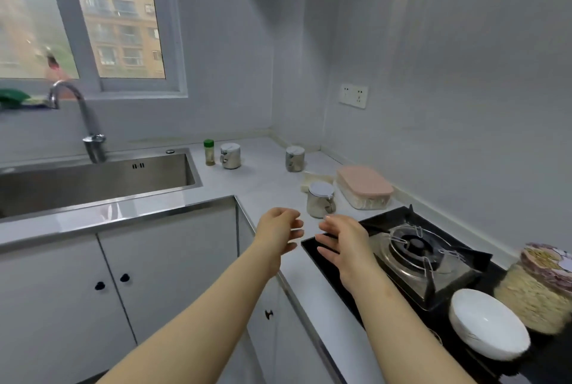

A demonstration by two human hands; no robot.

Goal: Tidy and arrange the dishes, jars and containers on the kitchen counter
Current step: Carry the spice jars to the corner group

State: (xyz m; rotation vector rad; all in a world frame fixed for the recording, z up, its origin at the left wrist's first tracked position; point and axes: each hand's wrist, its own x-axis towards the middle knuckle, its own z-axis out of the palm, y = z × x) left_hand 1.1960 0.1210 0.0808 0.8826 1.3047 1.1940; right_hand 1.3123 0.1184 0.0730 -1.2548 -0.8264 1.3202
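Observation:
Both my hands hover over the counter's front edge, empty, fingers loosely spread. My left hand point(280, 228) and my right hand point(343, 238) face each other, a short gap between them. Just beyond my right hand stands a glass jar with a grey lid point(320, 199). Behind it lies a pink-lidded container point(363, 187) and a small pale dish point(314, 180). Farther back stand a second grey-lidded jar point(294, 158), a lidded canister point(230, 156) and a green-capped spice bottle point(209, 152). A white bowl point(487, 323) sits at the near right, beside a bag of noodles point(540, 286).
A black gas stove point(416, 255) with a wire pan support fills the counter to the right of my hands. The steel sink point(93, 182) and tap point(88, 123) lie at the left. White cabinet doors point(167, 275) are below. A wall socket point(353, 95) sits above the counter.

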